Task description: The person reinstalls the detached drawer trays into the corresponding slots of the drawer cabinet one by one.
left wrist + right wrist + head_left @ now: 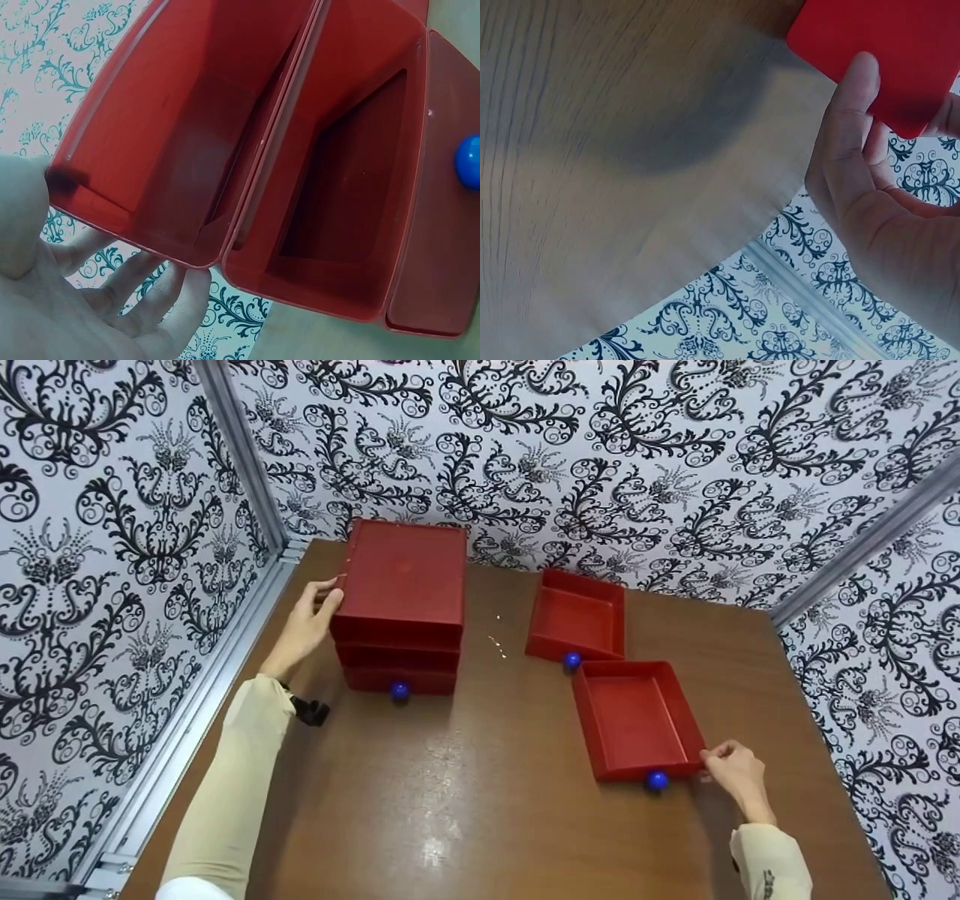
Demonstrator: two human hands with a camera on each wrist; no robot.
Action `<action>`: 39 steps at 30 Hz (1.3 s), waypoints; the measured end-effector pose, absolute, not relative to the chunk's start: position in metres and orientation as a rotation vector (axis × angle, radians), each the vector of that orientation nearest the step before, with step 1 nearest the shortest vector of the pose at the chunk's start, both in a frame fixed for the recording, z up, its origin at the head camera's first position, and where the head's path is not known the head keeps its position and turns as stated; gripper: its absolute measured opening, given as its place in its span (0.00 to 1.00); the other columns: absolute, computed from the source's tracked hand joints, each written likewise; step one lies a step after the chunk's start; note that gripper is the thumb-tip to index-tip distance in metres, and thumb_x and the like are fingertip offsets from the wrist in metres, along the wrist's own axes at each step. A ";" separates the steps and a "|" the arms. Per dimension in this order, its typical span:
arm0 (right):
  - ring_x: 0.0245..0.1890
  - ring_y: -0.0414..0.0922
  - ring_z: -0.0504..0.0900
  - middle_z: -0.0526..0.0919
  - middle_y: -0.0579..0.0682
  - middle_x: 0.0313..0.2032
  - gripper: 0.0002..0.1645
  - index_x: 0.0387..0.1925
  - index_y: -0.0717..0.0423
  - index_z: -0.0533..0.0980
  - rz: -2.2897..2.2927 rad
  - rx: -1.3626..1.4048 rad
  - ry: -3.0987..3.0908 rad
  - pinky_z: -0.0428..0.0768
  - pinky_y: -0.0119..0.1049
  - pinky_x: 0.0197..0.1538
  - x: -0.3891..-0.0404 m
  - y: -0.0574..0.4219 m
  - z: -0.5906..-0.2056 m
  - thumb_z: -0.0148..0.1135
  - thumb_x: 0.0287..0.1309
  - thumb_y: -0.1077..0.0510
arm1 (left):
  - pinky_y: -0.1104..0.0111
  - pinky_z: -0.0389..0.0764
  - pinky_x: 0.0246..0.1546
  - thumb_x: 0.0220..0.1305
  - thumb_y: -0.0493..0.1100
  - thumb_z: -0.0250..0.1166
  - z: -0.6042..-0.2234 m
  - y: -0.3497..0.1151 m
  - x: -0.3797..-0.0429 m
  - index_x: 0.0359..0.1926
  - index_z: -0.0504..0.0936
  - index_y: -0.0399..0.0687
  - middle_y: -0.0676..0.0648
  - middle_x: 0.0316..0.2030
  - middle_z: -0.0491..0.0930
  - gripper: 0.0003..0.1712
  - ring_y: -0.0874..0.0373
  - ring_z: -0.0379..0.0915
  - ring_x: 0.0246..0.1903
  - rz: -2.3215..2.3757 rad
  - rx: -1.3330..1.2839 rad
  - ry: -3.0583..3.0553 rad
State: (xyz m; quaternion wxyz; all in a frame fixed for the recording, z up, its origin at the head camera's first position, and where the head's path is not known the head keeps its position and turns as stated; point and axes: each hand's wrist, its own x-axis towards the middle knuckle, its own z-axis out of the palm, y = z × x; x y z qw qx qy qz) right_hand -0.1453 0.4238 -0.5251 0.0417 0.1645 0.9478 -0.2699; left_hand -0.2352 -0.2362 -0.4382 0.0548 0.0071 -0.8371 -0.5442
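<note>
Near-right red drawer point(634, 720), corner pinched by right hand point(736, 774); left hand point(302, 624), fingers apart, seemingly resting against red drawer cabinet point(405, 574), left; second drawer point(574, 616) just beyond, far right; wooden table point(495, 802); scroll-patterned walls point(555, 472).

Long cream sleeves point(234, 780) are worn with a black left-wrist device point(311, 711).

From where I stood, the surface point(495, 810) was brown and wood-grained. A red drawer cabinet point(405, 574) stood toward its far left, lowest drawer point(364, 680) closed, blue knob point(400, 691) facing front. Rightward, a loose drawer point(576, 619) lay farther back; a second drawer point(637, 724) was just before it, whether flat I couldn't tell.
</note>
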 end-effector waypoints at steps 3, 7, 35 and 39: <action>0.23 0.46 0.89 0.89 0.54 0.24 0.13 0.30 0.60 0.74 -0.844 0.523 2.898 0.74 0.31 0.36 -0.145 0.424 -0.526 0.57 0.61 0.53 | 0.58 0.68 0.64 0.79 0.49 0.45 -0.438 -0.236 -0.233 0.70 0.62 0.38 0.30 0.64 0.70 0.28 0.42 0.67 0.62 -1.661 0.025 -2.543; 0.24 0.47 0.89 0.88 0.53 0.24 0.15 0.29 0.60 0.75 -0.860 0.538 2.888 0.78 0.43 0.45 -0.144 0.424 -0.526 0.60 0.61 0.51 | 0.56 0.68 0.64 0.78 0.51 0.45 -0.437 -0.237 -0.231 0.72 0.60 0.40 0.30 0.65 0.68 0.29 0.41 0.66 0.63 -1.674 0.015 -2.558; 0.23 0.34 0.84 0.88 0.45 0.22 0.17 0.32 0.58 0.83 -0.871 0.616 2.897 0.70 0.27 0.36 -0.127 0.431 -0.527 0.68 0.57 0.47 | 0.52 0.67 0.68 0.79 0.49 0.45 -0.437 -0.236 -0.235 0.70 0.61 0.36 0.29 0.65 0.68 0.28 0.39 0.66 0.64 -1.649 0.004 -2.554; 0.27 0.38 0.86 0.89 0.44 0.22 0.17 0.31 0.58 0.83 -0.872 0.604 2.911 0.72 0.28 0.36 -0.126 0.429 -0.524 0.68 0.56 0.46 | 0.51 0.67 0.67 0.79 0.49 0.45 -0.437 -0.237 -0.234 0.70 0.61 0.36 0.29 0.65 0.68 0.28 0.38 0.66 0.64 -1.641 -0.005 -2.558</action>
